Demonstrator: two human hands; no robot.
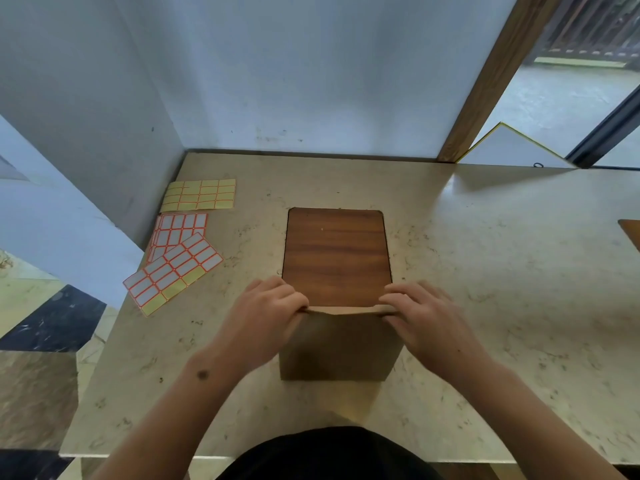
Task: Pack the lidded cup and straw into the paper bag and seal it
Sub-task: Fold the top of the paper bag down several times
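Note:
A brown paper bag (341,348) stands upright on the marble table (485,306), close to the near edge. Its top is folded flat along a crease at the far side. My left hand (263,317) pinches the left end of that folded top. My right hand (426,320) pinches the right end. The cup and the straw are not visible; the bag's closed top hides whatever is inside.
A wooden board (336,254) lies flat just behind the bag. Three sheets of red-bordered sticker labels (176,268) lie at the table's far left. A grey wall and a wooden post (485,84) stand behind the table. Another wooden edge (632,233) shows at the far right.

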